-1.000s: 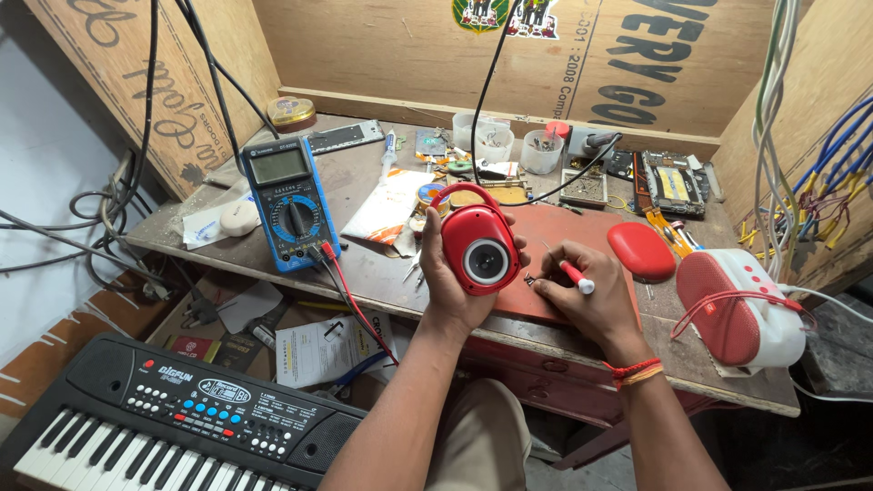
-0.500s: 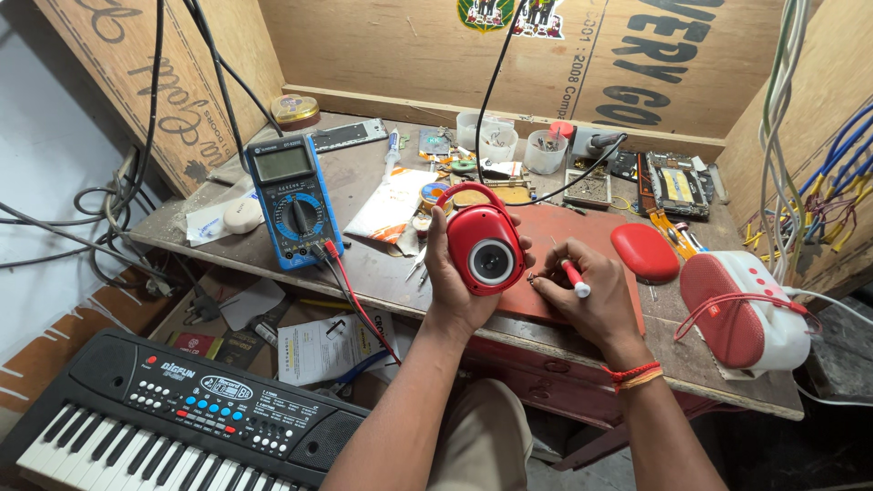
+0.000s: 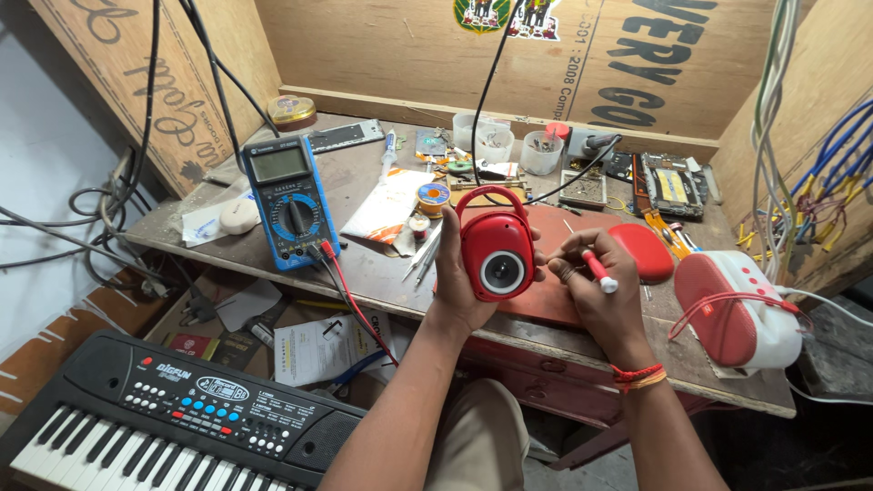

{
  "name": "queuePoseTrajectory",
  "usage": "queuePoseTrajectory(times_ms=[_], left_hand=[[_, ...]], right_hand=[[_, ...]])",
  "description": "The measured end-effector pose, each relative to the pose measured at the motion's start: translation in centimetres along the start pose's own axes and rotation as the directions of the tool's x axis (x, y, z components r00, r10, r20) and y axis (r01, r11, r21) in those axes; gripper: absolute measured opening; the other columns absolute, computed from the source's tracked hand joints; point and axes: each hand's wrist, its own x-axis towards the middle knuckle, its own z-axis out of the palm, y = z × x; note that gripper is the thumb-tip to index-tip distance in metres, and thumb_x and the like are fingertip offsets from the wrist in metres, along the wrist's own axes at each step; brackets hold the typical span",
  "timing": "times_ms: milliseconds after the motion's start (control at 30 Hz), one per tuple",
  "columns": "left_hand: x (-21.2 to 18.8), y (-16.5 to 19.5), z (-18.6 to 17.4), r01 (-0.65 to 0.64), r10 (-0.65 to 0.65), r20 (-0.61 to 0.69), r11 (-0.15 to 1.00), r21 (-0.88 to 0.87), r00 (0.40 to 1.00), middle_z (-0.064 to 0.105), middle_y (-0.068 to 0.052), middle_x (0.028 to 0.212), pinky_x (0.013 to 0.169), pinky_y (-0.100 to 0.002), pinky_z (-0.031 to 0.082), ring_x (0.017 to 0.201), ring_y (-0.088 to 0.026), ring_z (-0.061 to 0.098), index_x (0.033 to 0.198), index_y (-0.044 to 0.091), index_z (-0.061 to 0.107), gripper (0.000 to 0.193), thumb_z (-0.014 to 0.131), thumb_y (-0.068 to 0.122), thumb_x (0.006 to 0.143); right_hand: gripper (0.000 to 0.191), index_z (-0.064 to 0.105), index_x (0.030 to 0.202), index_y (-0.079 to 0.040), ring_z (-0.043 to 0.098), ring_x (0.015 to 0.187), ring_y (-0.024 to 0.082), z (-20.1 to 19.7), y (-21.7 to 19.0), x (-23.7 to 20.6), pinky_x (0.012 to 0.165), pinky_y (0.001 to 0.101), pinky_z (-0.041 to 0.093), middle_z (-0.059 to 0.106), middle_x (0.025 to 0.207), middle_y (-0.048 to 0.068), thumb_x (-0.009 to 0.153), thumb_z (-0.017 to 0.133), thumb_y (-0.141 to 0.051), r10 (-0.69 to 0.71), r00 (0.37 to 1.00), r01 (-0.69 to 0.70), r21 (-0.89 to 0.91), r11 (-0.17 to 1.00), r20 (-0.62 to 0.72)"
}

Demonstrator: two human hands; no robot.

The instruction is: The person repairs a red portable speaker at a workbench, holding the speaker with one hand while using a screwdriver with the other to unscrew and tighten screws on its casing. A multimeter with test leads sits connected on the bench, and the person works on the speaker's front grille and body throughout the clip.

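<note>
a: hands first, from the head camera. what does each one hold?

b: left hand (image 3: pixel 459 273) is closed around a small red speaker (image 3: pixel 496 247), held upright above the front edge of the desk (image 3: pixel 364 264). the speaker's round grey face points up at the camera and its red carry loop arches over the top.

a: and the right hand?

b: right hand (image 3: pixel 596 286) grips a small screwdriver (image 3: pixel 598 270) with a red and white handle, pinched between the fingers, just beside the speaker's right side. i cannot tell whether the tip touches the speaker.

a: what lies under them?

b: a red mat (image 3: pixel 568 273) near the front edge, with a loose red oval cover (image 3: pixel 641 250) resting on it, close to the right hand.

a: anything toward the left edge?

b: a blue multimeter (image 3: pixel 289 200) lies flat, its red and black leads trailing over the front edge. a white round object sits beside it, nearer the left edge.

a: right edge?

b: a larger red and white speaker (image 3: pixel 737 309) lies on its side at the front right corner. clear plastic cups (image 3: pixel 541 150) stand along the back edge.

a: below the desk?

b: a black toy keyboard (image 3: pixel 182 418), off the front left corner.
</note>
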Motion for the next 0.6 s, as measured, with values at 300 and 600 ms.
queuePoseTrajectory(times_ms=[300, 600], left_hand=[[-0.1, 0.1, 0.3, -0.010, 0.010, -0.037, 1.000, 0.003, 0.999, 0.071, -0.018, 0.106, 0.080, -0.045, 0.065, 0.088, -0.028, 0.075, 0.122, -0.005, 0.062, 0.097, 0.039, 0.085, 0.093], [-0.1, 0.2, 0.2, -0.021, 0.022, -0.029, 1.000, 0.015, 0.999, 0.072, -0.018, 0.095, 0.077, -0.040, 0.064, 0.085, -0.026, 0.074, 0.116, -0.006, 0.067, 0.100, 0.038, 0.087, 0.093]], right_hand=[[0.030, 0.056, 0.109, -0.005, 0.071, 0.098, 0.015, -0.7, 0.8, -0.6, 0.089, 0.0303, 0.061, 0.069, 0.100, 0.007, 0.089, 0.072, 0.010, -0.145, 0.984, 0.084, 0.452, 0.888, 0.103], [0.027, 0.057, 0.099, -0.002, 0.074, 0.093, 0.015, 0.2, 0.4, -1.2, 0.083, 0.0297, 0.061, 0.071, 0.093, 0.007, 0.086, 0.078, 0.009, -0.314, 0.946, 0.310, 0.062, 0.949, 0.078]])
